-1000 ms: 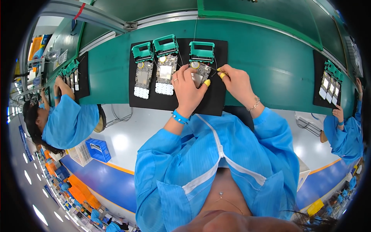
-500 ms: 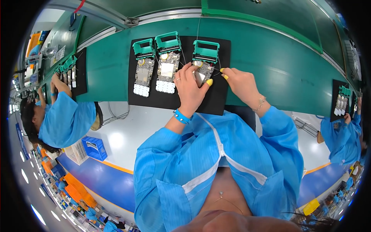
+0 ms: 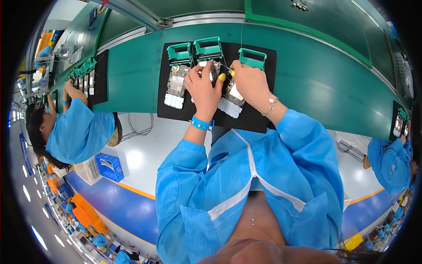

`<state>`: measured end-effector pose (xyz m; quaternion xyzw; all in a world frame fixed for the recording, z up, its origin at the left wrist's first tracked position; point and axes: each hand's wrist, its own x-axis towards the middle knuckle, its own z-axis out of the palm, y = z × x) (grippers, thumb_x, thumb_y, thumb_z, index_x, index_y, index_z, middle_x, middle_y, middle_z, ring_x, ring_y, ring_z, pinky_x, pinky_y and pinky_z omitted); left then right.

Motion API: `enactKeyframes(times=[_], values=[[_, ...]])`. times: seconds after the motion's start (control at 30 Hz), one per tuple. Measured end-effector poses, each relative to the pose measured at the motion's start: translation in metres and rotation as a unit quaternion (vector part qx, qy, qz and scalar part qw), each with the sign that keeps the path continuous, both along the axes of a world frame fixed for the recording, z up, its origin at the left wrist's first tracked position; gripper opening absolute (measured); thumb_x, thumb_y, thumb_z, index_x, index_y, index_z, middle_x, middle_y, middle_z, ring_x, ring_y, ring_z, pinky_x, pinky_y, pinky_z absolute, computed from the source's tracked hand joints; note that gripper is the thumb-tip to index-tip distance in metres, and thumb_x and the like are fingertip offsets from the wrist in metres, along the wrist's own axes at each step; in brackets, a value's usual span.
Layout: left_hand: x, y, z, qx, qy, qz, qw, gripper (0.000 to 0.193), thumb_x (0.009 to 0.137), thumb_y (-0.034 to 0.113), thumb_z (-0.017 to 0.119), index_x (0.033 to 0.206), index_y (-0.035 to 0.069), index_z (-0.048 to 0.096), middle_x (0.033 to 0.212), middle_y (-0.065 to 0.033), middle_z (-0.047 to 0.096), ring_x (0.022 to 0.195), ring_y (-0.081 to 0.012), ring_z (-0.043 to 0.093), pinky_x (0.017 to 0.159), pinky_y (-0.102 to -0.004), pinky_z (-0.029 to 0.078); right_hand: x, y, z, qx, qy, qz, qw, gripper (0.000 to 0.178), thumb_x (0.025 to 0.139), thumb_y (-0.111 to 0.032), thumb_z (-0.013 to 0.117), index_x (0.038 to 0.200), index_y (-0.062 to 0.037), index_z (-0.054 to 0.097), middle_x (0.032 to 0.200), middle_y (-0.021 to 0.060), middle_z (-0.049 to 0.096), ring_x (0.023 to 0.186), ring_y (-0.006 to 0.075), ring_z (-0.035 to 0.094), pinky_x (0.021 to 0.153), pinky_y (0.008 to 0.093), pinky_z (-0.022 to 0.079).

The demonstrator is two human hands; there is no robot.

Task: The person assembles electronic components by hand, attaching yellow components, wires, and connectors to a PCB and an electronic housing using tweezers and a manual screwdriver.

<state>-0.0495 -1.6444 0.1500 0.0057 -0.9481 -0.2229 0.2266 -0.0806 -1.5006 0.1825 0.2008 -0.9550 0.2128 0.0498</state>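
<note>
Three circuit boards, each with a teal plastic frame at its far end, lie on a black mat (image 3: 263,105). My left hand (image 3: 203,90) straddles the middle circuit board (image 3: 214,72), fingers on its top and left side, thumb at its right edge; its lower part is hidden beneath the hand. My right hand (image 3: 251,83) is closed in a pinch beside that board, with a thin dark wire at its fingertips. It partly covers the right circuit board (image 3: 231,107), which lies tilted. The left circuit board (image 3: 176,83) lies untouched. Yellow covers show on fingertips of both hands.
Beneath the mat is a green worktable (image 3: 316,83), with a metal rail (image 3: 206,18) along its back. A co-worker in blue (image 3: 81,132) works at the left, another (image 3: 389,158) at the far right. A blue crate (image 3: 109,167) stands on the floor.
My left hand has moved from the right board to the middle one. The right hand has come leftward over the right board, toward the middle board. The view has shifted slightly.
</note>
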Motion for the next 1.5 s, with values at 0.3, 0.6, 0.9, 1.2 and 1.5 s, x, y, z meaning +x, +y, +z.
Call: enactKeyframes(times=[0.3, 0.6, 0.9, 1.2, 1.5], values=[[-0.006, -0.006, -0.004, 0.006, 0.003, -0.012, 1.0, 0.053, 0.068, 0.015, 0.072, 0.118, 0.008, 0.056, 0.106, -0.0117, 0.047, 0.1, -0.0308, 0.045, 0.084, -0.0426, 0.035, -0.017, -0.019, 0.005, 0.027, 0.023, 0.021, 0.999, 0.014, 0.075, -0.006, 0.06, 0.083, -0.0021, 0.049, 0.068, 0.0133, 0.062, 0.064, 0.0296, 0.064, 0.053, 0.0366, 0.051], [-0.016, -0.01, -0.002, 0.045, 0.04, -0.021, 0.998, 0.014, 0.074, 0.01, 0.066, 0.088, 0.009, 0.062, 0.089, -0.0074, 0.056, 0.089, -0.0281, 0.052, 0.076, -0.0404, 0.04, -0.006, -0.003, 0.003, -0.043, -0.052, -0.003, 0.998, 0.01, 0.084, -0.015, 0.056, 0.091, -0.007, 0.057, 0.078, 0.011, 0.064, 0.068, 0.0309, 0.062, 0.059, 0.042, 0.047], [-0.017, -0.007, -0.005, 0.011, 0.031, -0.015, 0.999, 0.011, 0.073, 0.011, 0.065, 0.083, 0.01, 0.061, 0.084, -0.0063, 0.055, 0.085, -0.0273, 0.052, 0.072, -0.0395, 0.039, 0.0, 0.004, 0.001, -0.131, -0.084, -0.01, 0.988, 0.013, 0.085, -0.016, 0.057, 0.092, -0.0053, 0.058, 0.073, 0.0141, 0.063, 0.068, 0.0324, 0.062, 0.06, 0.0427, 0.047], [-0.008, -0.006, 0.005, -0.012, 0.04, -0.033, 0.999, 0.026, 0.068, 0.015, 0.072, 0.089, 0.007, 0.057, 0.101, -0.0126, 0.054, 0.097, -0.0326, 0.05, 0.081, -0.043, 0.039, 0.003, 0.008, 0.002, -0.116, -0.078, 0.007, 0.99, 0.01, 0.085, -0.016, 0.058, 0.09, -0.0066, 0.058, 0.074, 0.0125, 0.064, 0.068, 0.0319, 0.062, 0.059, 0.042, 0.047], [0.006, -0.014, 0.001, 0.043, -0.007, -0.05, 0.998, 0.051, 0.062, 0.015, 0.074, 0.104, 0.004, 0.049, 0.12, -0.0184, 0.049, 0.107, -0.0365, 0.045, 0.094, -0.0466, 0.034, 0.001, 0.011, -0.005, -0.088, 0.0, 0.008, 0.996, 0.01, 0.084, -0.017, 0.058, 0.09, -0.0077, 0.058, 0.081, 0.0103, 0.065, 0.066, 0.0308, 0.062, 0.056, 0.0401, 0.048]])
